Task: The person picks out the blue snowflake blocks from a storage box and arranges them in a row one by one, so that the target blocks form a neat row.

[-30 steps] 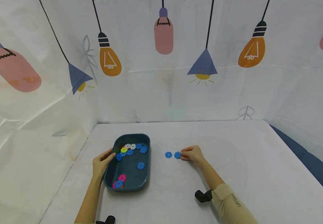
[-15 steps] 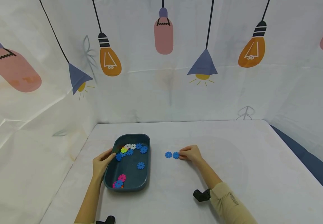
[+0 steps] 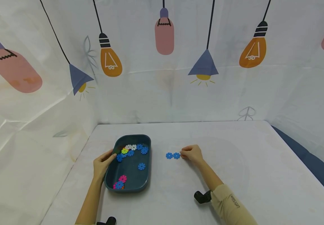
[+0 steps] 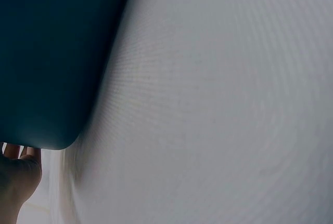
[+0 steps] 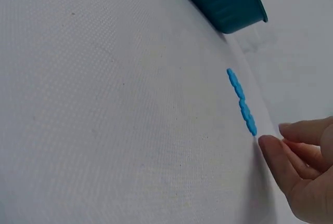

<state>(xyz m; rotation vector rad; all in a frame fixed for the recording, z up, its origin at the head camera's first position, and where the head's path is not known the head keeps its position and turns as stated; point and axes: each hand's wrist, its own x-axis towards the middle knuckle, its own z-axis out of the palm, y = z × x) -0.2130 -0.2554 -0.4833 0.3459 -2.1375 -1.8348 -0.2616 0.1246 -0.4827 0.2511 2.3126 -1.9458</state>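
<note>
A dark teal tray (image 3: 131, 175) stands on the left part of the table, with several flower-shaped plastic discs inside. My left hand (image 3: 102, 164) grips its left side, thumb over the rim and fingers along the outer wall. To the right of the tray, two blue flower-shaped discs, the left one (image 3: 169, 155) and the right one (image 3: 176, 155), lie flat side by side, edges meeting. Right by the right disc is my right hand (image 3: 193, 153). In the right wrist view its thumb and fingers are parted, just off the disc's edge, with nothing between them.
Inside the tray are white discs (image 3: 134, 147), a yellow-green disc (image 3: 125, 151), a pink disc (image 3: 122, 178) and several blue ones, one lying alone (image 3: 141, 166). A white cloth covers the table (image 3: 235, 175). Behind it hangs a lamp-patterned curtain (image 3: 150, 93).
My right hand slid the right blue disc leftward up to the other one, then let it go and drew its fingertips slightly away. The left hand and tray stay put.
</note>
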